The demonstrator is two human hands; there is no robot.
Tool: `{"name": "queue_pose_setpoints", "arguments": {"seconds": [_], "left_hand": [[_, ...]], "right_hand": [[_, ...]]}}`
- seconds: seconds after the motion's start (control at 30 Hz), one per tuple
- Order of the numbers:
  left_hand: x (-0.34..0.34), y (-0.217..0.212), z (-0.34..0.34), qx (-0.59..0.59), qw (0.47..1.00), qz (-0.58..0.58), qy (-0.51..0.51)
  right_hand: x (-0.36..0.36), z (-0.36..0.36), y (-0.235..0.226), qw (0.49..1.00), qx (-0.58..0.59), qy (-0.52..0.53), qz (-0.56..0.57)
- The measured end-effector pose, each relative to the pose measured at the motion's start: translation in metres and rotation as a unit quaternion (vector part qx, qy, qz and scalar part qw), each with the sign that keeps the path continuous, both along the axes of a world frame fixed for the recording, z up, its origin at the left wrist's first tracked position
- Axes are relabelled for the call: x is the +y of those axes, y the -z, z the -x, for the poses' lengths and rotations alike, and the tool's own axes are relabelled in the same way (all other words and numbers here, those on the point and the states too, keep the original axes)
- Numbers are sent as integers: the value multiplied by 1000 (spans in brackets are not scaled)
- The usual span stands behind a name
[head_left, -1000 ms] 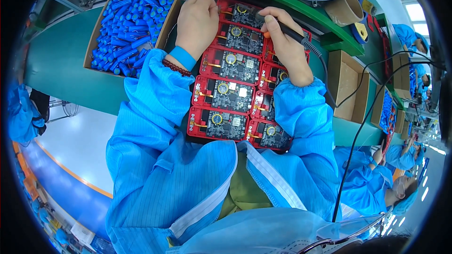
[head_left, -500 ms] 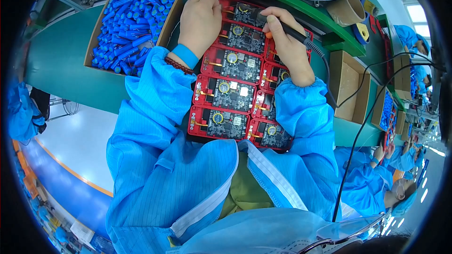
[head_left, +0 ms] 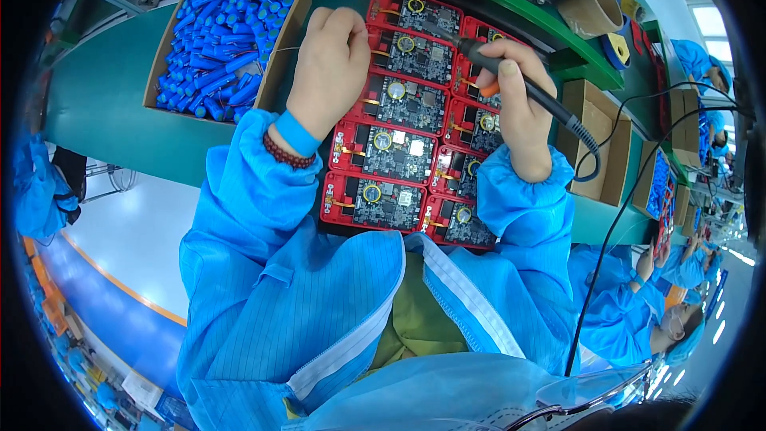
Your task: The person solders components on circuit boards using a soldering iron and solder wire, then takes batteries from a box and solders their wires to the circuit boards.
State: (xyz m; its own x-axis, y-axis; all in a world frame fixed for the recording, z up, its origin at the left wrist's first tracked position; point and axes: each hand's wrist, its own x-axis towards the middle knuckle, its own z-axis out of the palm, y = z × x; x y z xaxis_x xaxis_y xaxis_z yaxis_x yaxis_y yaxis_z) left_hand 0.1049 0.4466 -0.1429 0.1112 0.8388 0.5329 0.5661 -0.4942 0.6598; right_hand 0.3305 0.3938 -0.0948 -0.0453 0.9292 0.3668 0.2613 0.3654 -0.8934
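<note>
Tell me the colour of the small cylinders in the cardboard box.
The cylinders are blue, in the brown cardboard box; the head view shows them.

Both forearms reach forward in blue sleeves, elbows bent. The left hand [head_left: 329, 64] rests knuckles-up, fingers curled. The right hand [head_left: 517, 100] is clenched in a pen-like grip.

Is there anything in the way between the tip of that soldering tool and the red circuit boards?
Nothing visible. The right hand holds the soldering iron with its tip down at the upper circuit boards; the left hand rests beside them.
</note>
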Motion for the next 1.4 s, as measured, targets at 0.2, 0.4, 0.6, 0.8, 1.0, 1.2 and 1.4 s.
{"name": "queue_pose_setpoints", "arguments": {"seconds": [0.2,0.4,0.6,0.8,1.0,1.2,1.4], "left_hand": [[-14,2,4,24,999,48,4],[-16,-7,5,80,996,22,-14],[-11,-3,3,87,995,4,-41],[-11,-1,8,86,995,16,-49],[-9,0,6,86,995,27,-48],[-8,2,6,86,995,23,-51],[-6,2,6,93,994,17,-49]], "right_hand": [[-4,3,12,998,-49,-39,11],[1,5,18,997,-61,-40,-10],[5,9,20,996,-77,-39,10],[6,11,23,996,-71,-41,17],[8,9,25,995,-79,-45,33],[8,9,26,994,-92,-51,16],[7,10,24,995,-88,-50,22]]}}
